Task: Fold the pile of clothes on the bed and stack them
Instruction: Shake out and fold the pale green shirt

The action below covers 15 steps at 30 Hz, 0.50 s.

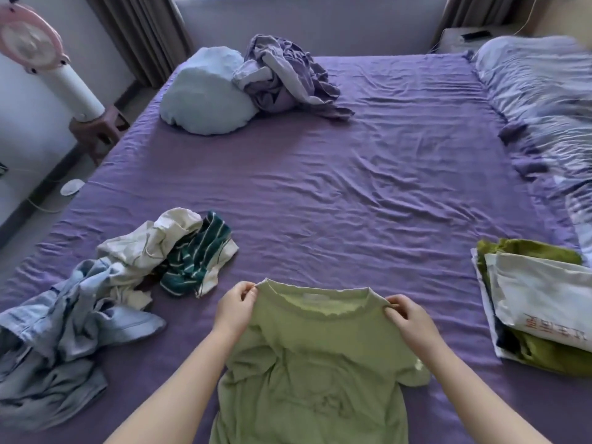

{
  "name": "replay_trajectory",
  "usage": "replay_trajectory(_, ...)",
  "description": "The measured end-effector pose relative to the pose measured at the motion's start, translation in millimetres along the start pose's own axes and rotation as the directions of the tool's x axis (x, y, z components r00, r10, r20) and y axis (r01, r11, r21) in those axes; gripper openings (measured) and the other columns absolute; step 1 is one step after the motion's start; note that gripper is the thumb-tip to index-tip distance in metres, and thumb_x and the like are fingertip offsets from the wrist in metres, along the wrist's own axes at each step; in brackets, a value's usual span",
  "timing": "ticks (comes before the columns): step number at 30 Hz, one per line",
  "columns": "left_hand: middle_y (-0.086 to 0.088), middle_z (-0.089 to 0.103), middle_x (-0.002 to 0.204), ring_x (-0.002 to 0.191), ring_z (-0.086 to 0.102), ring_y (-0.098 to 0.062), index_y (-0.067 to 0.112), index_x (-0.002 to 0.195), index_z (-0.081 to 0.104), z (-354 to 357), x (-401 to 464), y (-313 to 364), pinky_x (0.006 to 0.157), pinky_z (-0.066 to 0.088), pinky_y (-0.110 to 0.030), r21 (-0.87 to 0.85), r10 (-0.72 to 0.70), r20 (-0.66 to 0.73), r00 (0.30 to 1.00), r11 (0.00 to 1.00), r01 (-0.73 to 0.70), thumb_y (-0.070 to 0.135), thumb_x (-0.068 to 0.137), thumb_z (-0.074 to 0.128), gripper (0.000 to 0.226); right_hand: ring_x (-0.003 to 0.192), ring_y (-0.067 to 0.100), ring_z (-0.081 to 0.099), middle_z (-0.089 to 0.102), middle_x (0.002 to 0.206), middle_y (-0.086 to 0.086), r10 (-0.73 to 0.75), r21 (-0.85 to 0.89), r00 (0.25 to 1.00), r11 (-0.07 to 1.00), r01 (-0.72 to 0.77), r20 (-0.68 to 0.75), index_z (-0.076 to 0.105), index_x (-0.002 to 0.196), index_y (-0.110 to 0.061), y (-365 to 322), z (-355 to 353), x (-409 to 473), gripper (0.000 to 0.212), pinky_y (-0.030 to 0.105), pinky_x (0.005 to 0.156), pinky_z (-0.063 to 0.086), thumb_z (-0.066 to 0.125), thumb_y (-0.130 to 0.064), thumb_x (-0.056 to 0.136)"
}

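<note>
Head view. A light green T-shirt (307,363) is being held up at the near edge of the bed (368,193), neckline facing away, body hanging crumpled toward the camera. The fabric is being seen as a soft, thin knit, with a ribbed round collar and a pale label inside the neck. The left hand (235,310) is pinching the collar at its left end between thumb and curled fingers (251,294); the right hand (408,322) is pinching the collar's right end the same way, fingers bunched on the cloth. The collar is being stretched between the two hands.

The unfolded pile (112,283) is lying left of the shirt on the bed: a cream garment (153,241), a dark green piece with thin white stripes (195,254) and a pale blue denim-like garment (64,331), all rumpled and overlapping. The folded stack (538,302) is sitting at the right edge of the bed, well apart from the pile: flat rectangular layers in olive green and white, the top white one carrying red printed characters.

The bed is being covered by a wrinkled purple sheet. At the far side a light blue pillow (205,94) is touching a bunched lilac cloth (285,78). A striped quilt (544,100) is lying along the right side. A pink and white fan (41,56) is standing on a stool (96,129) at left.
</note>
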<state>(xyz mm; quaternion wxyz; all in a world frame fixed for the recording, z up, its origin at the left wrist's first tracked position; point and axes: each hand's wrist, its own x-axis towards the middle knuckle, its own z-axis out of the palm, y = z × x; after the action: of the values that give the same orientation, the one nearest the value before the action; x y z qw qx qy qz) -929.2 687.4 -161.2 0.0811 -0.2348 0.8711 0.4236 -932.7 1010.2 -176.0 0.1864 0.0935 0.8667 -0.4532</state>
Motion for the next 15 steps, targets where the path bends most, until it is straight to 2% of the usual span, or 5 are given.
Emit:
replay_trajectory(4,0.005,0.065,0.087,0.085,0.056,-0.013,0.02,0.091,0.063,25,35,-10,0.069,0.035,-0.026,0.042,0.016,0.029,0.999,0.999,-0.018,0.02,0.095,0.053,0.011,0.086,0.016,0.064,0.066,0.08,-0.012,0.013,-0.008,0.996,1.0,-0.013,-0.083,0.056,0.086,-0.025,24,26,31,0.014,0.028,0.068,0.04,0.055,-0.012,0.092)
replay_trajectory(6,0.006,0.064,0.087,0.086,0.056,-0.013,0.021,0.092,0.063,35,57,-14,0.069,0.034,-0.025,0.081,0.033,0.044,0.998,0.996,-0.037,0.021,0.096,0.052,0.011,0.09,0.017,0.063,0.064,0.085,-0.016,0.033,-0.038,0.997,0.999,-0.036,-0.072,0.05,0.093,-0.029,33,36,44,0.004,0.03,0.069,0.039,0.052,-0.026,0.094)
replay_trajectory(10,0.007,0.064,0.087,0.086,0.056,-0.013,0.025,0.09,0.06,53,104,-23,0.069,0.035,-0.026,0.132,0.044,0.068,0.997,0.99,-0.052,0.024,0.096,0.051,0.011,0.119,0.015,0.049,0.054,0.123,-0.009,0.048,-0.501,0.997,0.865,-0.011,0.061,0.03,0.141,-0.023,57,50,72,0.071,0.031,0.093,0.036,0.051,-0.061,0.085)
replay_trajectory(13,0.009,0.063,0.084,0.083,0.055,-0.012,0.026,0.089,0.06,64,133,-35,0.065,0.035,-0.023,0.151,0.036,0.1,0.994,0.987,-0.051,0.024,0.096,0.052,0.011,0.123,0.014,0.045,0.051,0.13,-0.007,0.073,-0.673,0.995,0.74,-0.006,0.071,0.025,0.145,-0.026,68,67,85,0.072,0.03,0.099,0.033,0.045,-0.063,0.087)
replay_trajectory(15,0.013,0.063,0.081,0.08,0.055,-0.007,0.028,0.087,0.06,69,146,-45,0.063,0.037,-0.017,0.15,0.043,0.114,0.993,0.987,-0.059,0.024,0.096,0.053,0.012,0.115,0.018,0.05,0.055,0.121,-0.005,0.028,-0.733,1.0,0.681,-0.01,0.012,0.039,0.138,-0.027,68,73,87,0.062,0.034,0.095,0.037,0.054,-0.056,0.086)
